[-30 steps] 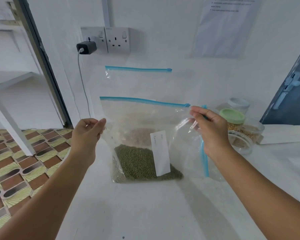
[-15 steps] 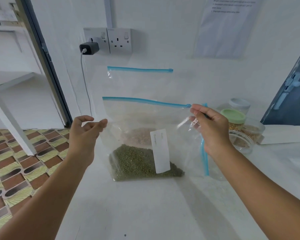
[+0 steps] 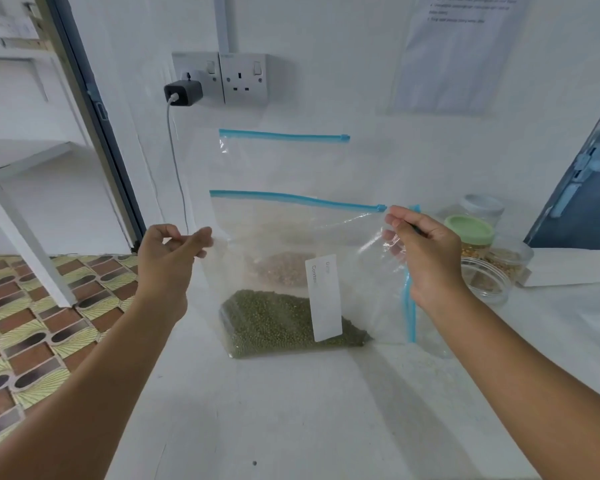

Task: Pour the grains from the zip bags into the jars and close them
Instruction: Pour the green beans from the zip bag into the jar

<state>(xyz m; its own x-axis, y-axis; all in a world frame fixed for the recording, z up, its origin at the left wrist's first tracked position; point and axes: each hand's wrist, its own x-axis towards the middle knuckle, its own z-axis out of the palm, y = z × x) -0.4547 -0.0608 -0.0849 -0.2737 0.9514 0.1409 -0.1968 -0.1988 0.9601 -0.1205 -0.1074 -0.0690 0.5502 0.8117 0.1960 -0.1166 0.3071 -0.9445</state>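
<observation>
Two zip bags stand upright on the white counter (image 3: 291, 410), and the front zip bag (image 3: 291, 244) is the landmark here. Its printed white label (image 3: 323, 299) is too blurred to read, and the green grains (image 3: 278, 323) heaped in its bottom hide part of the brownish grains (image 3: 281, 271) of the rear zip bag (image 3: 284, 161) just behind it. A third bag's blue zip strip (image 3: 410, 306) hangs folded beside the landmark's right edge, its clear body hard to trace. Right of the landmark, the person's right hand (image 3: 426, 258) screens part of the open jar (image 3: 485, 278), and the green-lidded jar (image 3: 471, 233) behind it shows yellowish grains; a pale-lidded jar (image 3: 482, 209) stands farther back. The notice (image 3: 461, 46) on the wall above is cut off by the frame's top.

Compared with half a second ago, the left hand (image 3: 168, 261) has closed its thumb and forefinger onto the landmark's left edge, where before they were parted; the right hand still pinches the thin film at the landmark's upper right corner, fingers curled.

The bags are clear crinkled plastic with blue sliders, the jars round and transparent, and the floor tiles (image 3: 32, 323) left of the landmark are patterned.
</observation>
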